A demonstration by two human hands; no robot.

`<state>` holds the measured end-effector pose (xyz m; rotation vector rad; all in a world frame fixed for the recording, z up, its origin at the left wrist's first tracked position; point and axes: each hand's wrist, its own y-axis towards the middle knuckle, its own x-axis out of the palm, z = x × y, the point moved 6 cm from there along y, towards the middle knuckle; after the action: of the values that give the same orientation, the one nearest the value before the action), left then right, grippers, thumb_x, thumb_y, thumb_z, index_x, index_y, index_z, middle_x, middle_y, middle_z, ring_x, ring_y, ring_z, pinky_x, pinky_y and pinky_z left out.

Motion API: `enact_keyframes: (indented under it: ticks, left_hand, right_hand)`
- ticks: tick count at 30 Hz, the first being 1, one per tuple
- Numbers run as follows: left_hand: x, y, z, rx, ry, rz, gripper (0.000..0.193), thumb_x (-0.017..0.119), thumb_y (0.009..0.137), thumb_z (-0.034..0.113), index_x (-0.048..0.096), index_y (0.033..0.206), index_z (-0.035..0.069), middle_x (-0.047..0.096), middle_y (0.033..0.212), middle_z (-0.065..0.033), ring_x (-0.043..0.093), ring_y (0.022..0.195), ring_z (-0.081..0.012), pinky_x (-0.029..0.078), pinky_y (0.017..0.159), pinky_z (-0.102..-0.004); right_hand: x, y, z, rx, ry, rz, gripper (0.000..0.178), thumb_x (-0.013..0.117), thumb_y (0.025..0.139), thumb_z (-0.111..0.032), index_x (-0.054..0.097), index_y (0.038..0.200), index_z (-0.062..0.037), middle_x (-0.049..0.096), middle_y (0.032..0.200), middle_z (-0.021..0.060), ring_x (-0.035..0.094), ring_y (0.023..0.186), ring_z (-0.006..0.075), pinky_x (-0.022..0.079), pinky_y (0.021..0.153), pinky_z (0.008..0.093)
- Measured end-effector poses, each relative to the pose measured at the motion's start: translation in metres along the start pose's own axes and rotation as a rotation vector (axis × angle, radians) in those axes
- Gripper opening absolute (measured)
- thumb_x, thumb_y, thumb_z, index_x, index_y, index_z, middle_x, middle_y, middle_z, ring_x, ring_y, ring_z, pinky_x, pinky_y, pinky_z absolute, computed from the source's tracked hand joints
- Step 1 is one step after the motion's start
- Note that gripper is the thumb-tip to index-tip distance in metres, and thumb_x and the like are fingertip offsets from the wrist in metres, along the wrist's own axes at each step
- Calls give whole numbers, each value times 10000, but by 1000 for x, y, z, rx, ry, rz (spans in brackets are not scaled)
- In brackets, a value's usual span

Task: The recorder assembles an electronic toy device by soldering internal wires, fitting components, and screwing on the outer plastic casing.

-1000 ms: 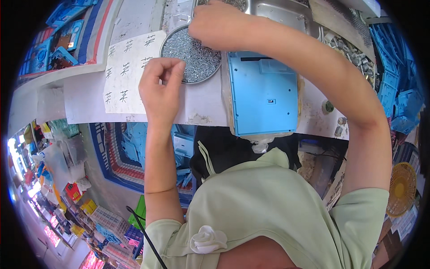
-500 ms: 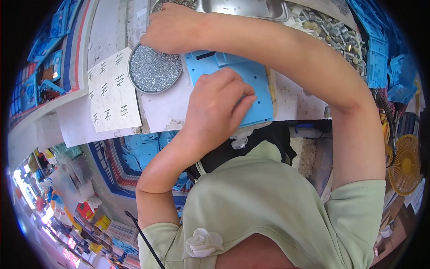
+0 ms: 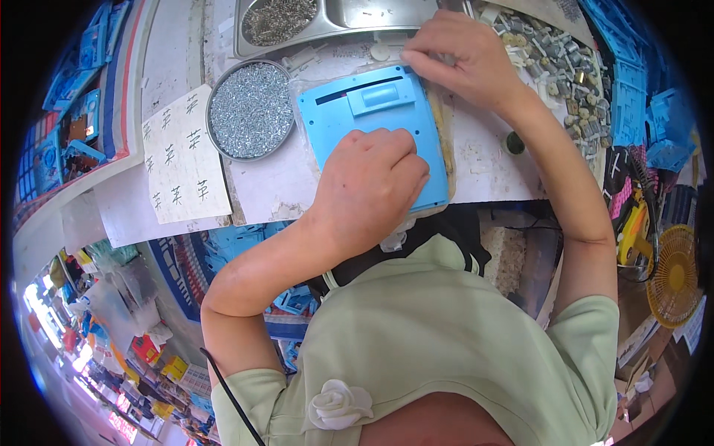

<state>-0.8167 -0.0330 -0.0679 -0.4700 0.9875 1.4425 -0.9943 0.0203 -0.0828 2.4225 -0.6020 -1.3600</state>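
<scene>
Two hands work a blue plastic panel (image 3: 375, 134) lying flat at the near edge of a white bench (image 3: 268, 186): left hand (image 3: 372, 182) curled loosely on it, right hand (image 3: 461, 56) pinching its far corner. Left, a round dish (image 3: 250, 110) holds screws; beyond, a steel tray (image 3: 327, 18) holds more.

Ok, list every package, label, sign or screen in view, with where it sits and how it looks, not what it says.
White paper sheet: lies on the bench left of the round dish of screws; rectangular, with rows of handwritten dark marks.
Clear plastic bag: under the blue plastic casing beneath the left hand; transparent, crinkled.
Coloured boxes: on the floor at lower left; small, red and yellow, blurred.
No screens visible.
</scene>
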Motion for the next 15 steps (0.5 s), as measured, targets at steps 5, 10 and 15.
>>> enact_keyframes:
  ticks: [5, 10, 15]
  left_hand:
    - [0, -2, 0, -19, -38, -3, 174, 780, 761, 53, 657, 879, 90, 578, 860, -44, 584, 757, -252, 420, 682, -386]
    - [0, -4, -4, -12, -90, 40, 167, 783, 757, 53, 664, 868, 90, 581, 841, -43, 592, 762, -250, 421, 673, -381]
    - [0, -5, -5, 0, -79, 40, 169, 781, 754, 42, 663, 867, 87, 585, 837, -45, 599, 760, -251, 430, 671, -376]
  right_hand:
    - [3, 12, -17, -289, -172, -29, 71, 742, 883, -151, 726, 921, -92, 651, 765, 8, 614, 753, 198, 476, 726, 331]
    - [-1, 24, -19, -358, -189, -207, 156, 731, 848, -271, 741, 830, -117, 628, 743, 48, 597, 729, 266, 467, 651, 400]
    - [-15, 28, -22, -360, -255, -268, 144, 745, 845, -234, 758, 897, -101, 635, 757, 59, 594, 742, 272, 476, 654, 396]
